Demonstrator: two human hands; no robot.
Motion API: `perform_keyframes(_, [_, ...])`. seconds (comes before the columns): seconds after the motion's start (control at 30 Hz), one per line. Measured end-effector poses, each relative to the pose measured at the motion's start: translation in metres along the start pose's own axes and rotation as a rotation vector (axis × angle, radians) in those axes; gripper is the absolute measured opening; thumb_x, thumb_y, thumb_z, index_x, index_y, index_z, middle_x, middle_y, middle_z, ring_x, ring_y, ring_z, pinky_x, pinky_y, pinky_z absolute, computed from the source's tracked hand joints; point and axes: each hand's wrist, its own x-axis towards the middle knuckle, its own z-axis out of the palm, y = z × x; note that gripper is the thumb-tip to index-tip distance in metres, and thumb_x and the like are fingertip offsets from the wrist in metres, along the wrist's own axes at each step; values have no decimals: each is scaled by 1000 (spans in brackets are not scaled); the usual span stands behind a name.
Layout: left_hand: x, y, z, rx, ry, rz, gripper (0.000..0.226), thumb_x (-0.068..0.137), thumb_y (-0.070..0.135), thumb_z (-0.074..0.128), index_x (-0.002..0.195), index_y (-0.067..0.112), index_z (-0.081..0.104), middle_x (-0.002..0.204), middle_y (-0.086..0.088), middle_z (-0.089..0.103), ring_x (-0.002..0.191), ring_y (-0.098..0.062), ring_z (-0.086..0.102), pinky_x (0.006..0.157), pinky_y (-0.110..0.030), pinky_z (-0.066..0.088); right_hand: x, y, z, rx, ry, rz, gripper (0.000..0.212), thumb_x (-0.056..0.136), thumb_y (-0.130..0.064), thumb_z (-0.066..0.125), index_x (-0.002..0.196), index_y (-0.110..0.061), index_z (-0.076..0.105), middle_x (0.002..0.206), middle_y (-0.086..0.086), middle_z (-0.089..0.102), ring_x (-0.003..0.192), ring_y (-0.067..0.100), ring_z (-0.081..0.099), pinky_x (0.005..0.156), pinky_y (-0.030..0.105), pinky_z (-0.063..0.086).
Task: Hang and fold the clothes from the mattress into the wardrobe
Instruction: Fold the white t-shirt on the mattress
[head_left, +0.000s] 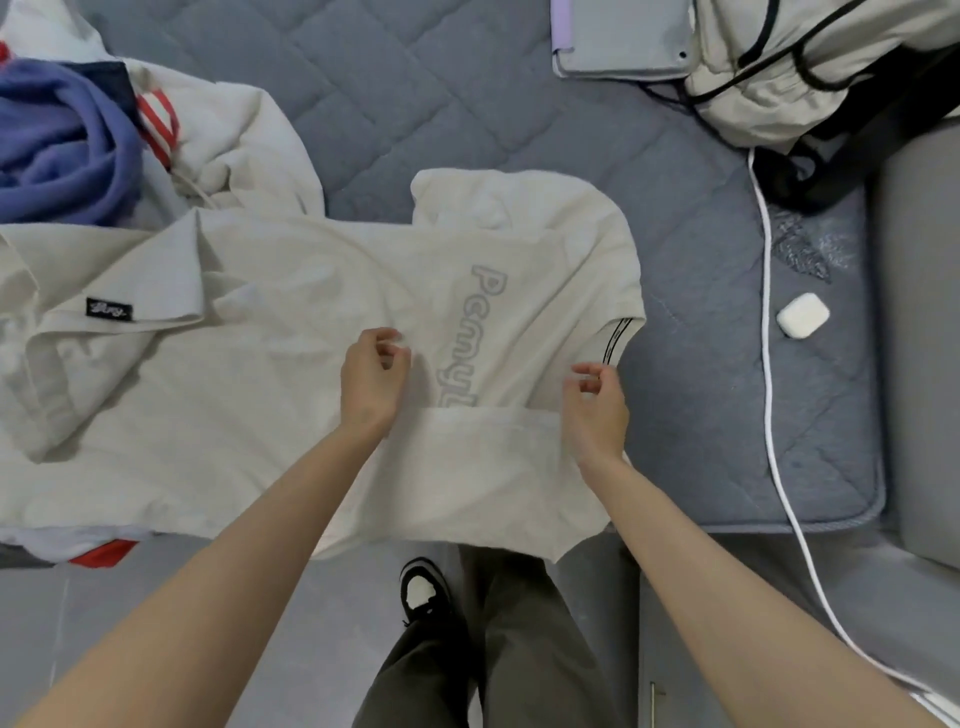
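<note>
The big gray-blue mattress (467, 104) lies under the white T-shirt (519, 249). The T-shirt is spread flat on it, with gray letters facing up. Its near edge hangs off the mattress, over the gray floor (156, 597). The part of the T-shirt between the 2 wrists is folded over.

Left of the T-shirt lies another white shirt (104, 395) with a small black tag, and the T-shirt lies partly on top of it. Behind the T-shirt on the left is a white hoodie (234, 130) with a blue top (62, 140) bunched on it. Far behind the T-shirt on the right sits a cream bag (779, 78) with black straps, and a tablet (623, 36) is beside the bag.

A white cable (769, 312) runs down past the right side of the T-shirt.

The left hand (371, 379) is over the middle of the T-shirt, just beside the letters. Its fingers (395, 358) are loosely curled, and I see no cloth in them. The right hand (597, 410) is at the T-shirt's right edge, just below the striped sleeve band (618, 338). Its fingers (589, 370) are loosely curled too and hold nothing.

Below the T-shirt are dark trousers (519, 649) and 1 black and white shoe (421, 592). A small white case (802, 315) lies to the right of the T-shirt, past the cable.
</note>
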Motion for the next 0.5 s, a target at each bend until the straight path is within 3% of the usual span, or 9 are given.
perform_keyframes(0.13, [33, 52, 15, 37, 10, 65, 38, 97, 23, 51, 132, 9, 53, 122, -10, 58, 106, -22, 57, 97, -36, 45, 46, -51, -7, -57, -52, -160, 15, 95, -18, 51, 109, -22, 56, 101, -7, 57, 82, 12, 53, 69, 21, 44])
perform_keyframes(0.23, [64, 83, 27, 126, 38, 112, 41, 97, 25, 50, 133, 5, 51, 134, -14, 52, 124, -29, 48, 106, -44, 37, 90, -87, -10, -156, -64, -265, 28, 94, -16, 55, 123, -16, 52, 120, 2, 54, 104, 20, 52, 91, 34, 46])
perform_keyframes(0.33, [96, 103, 35, 195, 75, 148, 37, 94, 24, 50, 120, -2, 55, 123, -20, 57, 117, -35, 51, 96, -49, 42, 133, -110, -8, -281, -92, -292, 40, 95, -19, 54, 133, -13, 46, 135, 7, 46, 126, 24, 39, 106, 38, 36])
perform_keyframes(0.5, [131, 115, 50, 339, 88, 14, 44, 94, 36, 54, 128, 9, 49, 132, -11, 51, 122, -32, 46, 99, -48, 39, 180, -119, 5, -467, -173, -271, 48, 94, -23, 52, 141, -13, 42, 145, 8, 40, 134, 26, 30, 108, 33, 27])
